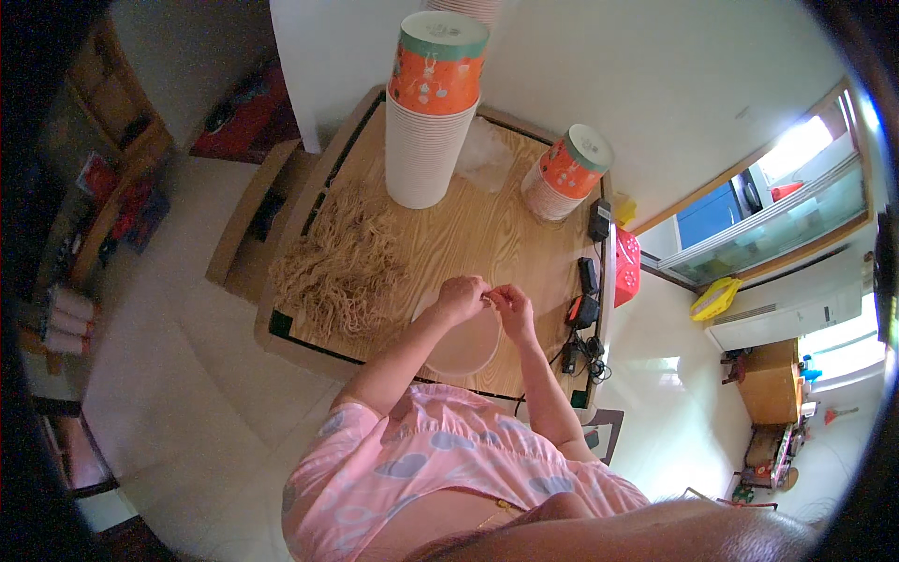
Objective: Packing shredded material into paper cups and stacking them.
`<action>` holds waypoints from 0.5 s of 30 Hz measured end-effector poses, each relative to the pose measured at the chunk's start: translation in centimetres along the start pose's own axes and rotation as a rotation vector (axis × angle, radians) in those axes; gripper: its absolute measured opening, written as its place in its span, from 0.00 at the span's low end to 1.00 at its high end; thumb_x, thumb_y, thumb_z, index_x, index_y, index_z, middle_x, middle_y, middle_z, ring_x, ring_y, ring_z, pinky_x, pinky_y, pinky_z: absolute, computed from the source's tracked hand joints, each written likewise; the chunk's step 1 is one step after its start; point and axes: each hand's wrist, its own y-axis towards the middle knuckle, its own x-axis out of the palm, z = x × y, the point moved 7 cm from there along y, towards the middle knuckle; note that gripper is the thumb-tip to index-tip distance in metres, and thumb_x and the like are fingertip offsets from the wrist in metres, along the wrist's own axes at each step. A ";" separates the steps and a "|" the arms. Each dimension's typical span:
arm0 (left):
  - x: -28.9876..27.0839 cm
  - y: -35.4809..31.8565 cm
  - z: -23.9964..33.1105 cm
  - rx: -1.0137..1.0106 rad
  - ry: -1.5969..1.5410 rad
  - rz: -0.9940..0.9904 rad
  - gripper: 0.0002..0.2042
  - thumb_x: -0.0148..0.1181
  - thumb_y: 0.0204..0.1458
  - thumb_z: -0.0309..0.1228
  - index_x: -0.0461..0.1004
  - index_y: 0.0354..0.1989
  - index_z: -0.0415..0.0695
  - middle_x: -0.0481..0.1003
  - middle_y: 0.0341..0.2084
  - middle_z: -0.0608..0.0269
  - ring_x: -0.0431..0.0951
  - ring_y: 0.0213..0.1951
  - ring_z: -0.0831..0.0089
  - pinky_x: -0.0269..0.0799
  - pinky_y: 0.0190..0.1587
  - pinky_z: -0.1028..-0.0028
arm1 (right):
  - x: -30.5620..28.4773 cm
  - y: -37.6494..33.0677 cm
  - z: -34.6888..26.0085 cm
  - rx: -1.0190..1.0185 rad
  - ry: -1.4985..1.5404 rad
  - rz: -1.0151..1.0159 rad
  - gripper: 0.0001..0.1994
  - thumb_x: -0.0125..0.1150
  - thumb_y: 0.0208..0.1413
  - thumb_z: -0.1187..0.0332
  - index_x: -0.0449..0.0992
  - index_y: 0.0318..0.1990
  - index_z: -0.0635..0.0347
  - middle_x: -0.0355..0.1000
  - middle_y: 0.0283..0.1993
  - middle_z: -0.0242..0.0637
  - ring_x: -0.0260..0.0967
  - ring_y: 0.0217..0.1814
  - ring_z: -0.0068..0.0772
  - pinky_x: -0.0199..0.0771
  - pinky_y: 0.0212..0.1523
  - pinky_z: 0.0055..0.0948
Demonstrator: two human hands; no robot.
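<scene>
Desk (487, 234): wooden, carrying everything here.
Noodles (342, 267): loose heap left of the bowl.
Cups (429, 108): tall stack beyond the bowl.
Bowl (464, 342): under both hands.
Hands: left hand (461, 298) and right hand (512, 307) pinch something small, unclear what; best kept low over the bowl.

Both forearms rise from the lower middle of the frame and converge just below its centre. The left hand (461, 298) sits slightly left of centre, fingers curled inward, knuckles up. The right hand (511, 307) sits just beside it to the right, its fingers also bent, fingertips pinched toward those of the left hand so the two nearly touch. Both elbows are bent and spread apart, and the bare forearms emerge from short pink patterned sleeves.
</scene>
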 end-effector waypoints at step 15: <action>2.8 -1.1 -2.4 -0.184 -0.388 0.078 0.07 0.58 0.40 0.32 0.73 0.23 0.41 0.74 0.18 0.59 0.74 0.21 0.71 0.68 0.26 0.71 | -0.3 -4.2 -1.4 -0.041 -0.236 0.005 0.10 0.59 0.44 0.75 0.66 0.35 0.61 0.66 0.27 0.31 0.63 0.29 0.21 0.66 0.32 0.21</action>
